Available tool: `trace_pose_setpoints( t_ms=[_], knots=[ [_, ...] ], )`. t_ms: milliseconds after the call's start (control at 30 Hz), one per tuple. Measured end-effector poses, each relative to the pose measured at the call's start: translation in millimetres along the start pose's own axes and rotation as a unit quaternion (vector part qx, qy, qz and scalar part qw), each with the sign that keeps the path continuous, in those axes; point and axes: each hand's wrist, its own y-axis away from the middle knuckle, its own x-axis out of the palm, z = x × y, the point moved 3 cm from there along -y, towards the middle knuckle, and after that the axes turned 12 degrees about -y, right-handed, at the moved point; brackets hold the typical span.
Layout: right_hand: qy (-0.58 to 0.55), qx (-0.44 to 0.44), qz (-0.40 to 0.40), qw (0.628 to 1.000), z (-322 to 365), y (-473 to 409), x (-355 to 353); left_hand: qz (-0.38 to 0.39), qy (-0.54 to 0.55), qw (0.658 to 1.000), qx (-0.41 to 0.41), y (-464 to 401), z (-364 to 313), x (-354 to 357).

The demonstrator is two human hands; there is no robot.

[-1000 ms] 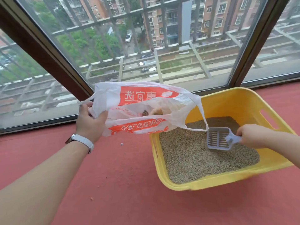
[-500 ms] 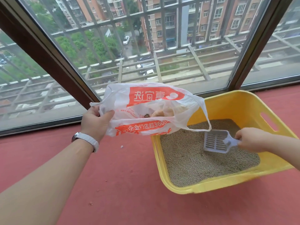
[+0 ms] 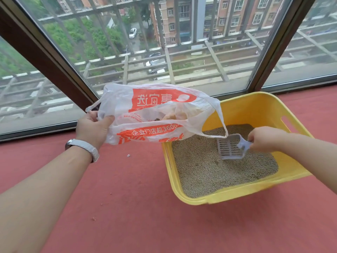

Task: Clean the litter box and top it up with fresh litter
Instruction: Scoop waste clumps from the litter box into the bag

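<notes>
Scooping, litter box (image 3: 255,110) on red floor by window: my right hand (image 3: 262,138) grips scoop (image 3: 230,147), blade in litter. Left hand (image 3: 92,127) pinches plastic bag (image 3: 156,114) alongside. Advice: dig shallow, sift, tip over bag mouth.

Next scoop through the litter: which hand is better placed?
Right. The right hand already grips the scoop, its blade down on the litter inside the yellow box. The left hand is holding the plastic bag beside the box.
</notes>
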Motion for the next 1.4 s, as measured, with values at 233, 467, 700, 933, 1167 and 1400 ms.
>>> trace_pose_setpoints(
  t_ms=[233,467,700,933,1167,1400],
  knots=[
    [0.088,0.029,0.038,0.995,-21.1,0.3,-37.5,0.017,-0.003,1.000,-0.002,-6.5,8.5,1.7],
    [0.033,-0.028,0.101,0.994,6.7,-7.2,16.4,0.027,-0.005,1.000,-0.011,-12.4,16.6,0.1],
    [0.017,-0.108,0.102,0.989,56.8,-17.8,46.8,0.036,0.000,0.999,-0.017,-12.2,20.0,-3.8],
    [-0.001,-0.137,0.091,0.986,81.8,-22.9,69.4,0.039,-0.005,0.999,-0.018,-12.1,22.2,-5.9],
    [-0.064,-0.149,0.084,0.983,87.8,-17.4,75.4,0.048,0.004,0.998,-0.038,-17.7,31.1,-8.9],
    [-0.147,-0.170,0.118,0.967,72.9,-4.9,74.8,0.049,0.012,0.998,-0.033,-16.8,28.5,-5.3]
  ],
)
